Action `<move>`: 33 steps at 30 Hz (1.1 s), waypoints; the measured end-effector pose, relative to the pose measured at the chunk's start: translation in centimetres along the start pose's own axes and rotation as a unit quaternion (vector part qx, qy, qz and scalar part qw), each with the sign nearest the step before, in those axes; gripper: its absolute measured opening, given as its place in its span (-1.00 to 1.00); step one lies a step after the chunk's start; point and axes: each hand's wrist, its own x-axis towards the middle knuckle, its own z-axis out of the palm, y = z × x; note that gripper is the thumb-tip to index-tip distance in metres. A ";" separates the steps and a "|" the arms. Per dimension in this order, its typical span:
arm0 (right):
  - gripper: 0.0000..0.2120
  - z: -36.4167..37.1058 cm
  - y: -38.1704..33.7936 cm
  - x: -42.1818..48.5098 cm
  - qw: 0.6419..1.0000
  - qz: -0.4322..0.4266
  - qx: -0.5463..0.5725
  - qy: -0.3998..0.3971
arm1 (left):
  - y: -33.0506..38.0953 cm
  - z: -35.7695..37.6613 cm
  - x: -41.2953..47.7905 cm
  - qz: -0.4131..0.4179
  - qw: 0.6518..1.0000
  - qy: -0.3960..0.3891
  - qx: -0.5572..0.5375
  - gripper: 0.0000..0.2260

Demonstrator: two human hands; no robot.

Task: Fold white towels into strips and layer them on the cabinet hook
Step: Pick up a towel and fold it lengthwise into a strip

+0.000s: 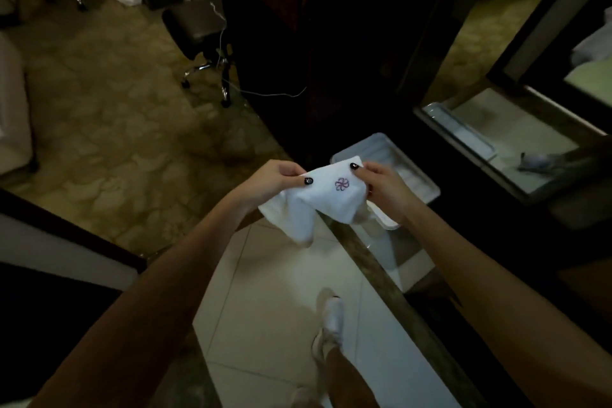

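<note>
A small white towel [318,202] with a pink flower emblem hangs between my two hands at the middle of the view. My left hand [278,177] pinches its left top edge, thumb on top. My right hand [381,185] pinches its right top corner. The towel's lower part droops in two folds below the hands. A dark wooden cabinet [331,43] stands straight ahead; no hook shows on it in the dim light.
A white tray [414,175] sits just behind the towel on a dark surface. A dark rolling stool [198,30] stands on the patterned carpet at left. A mirror [530,109] is at right. Pale floor tiles and my white shoe [331,318] lie below.
</note>
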 end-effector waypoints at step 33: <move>-0.77 -28.8 2.3 -69.6 0.894 -0.128 0.019 0.428 | 33.1 53.4 -27.0 0.355 0.910 -0.207 -0.058 -0.69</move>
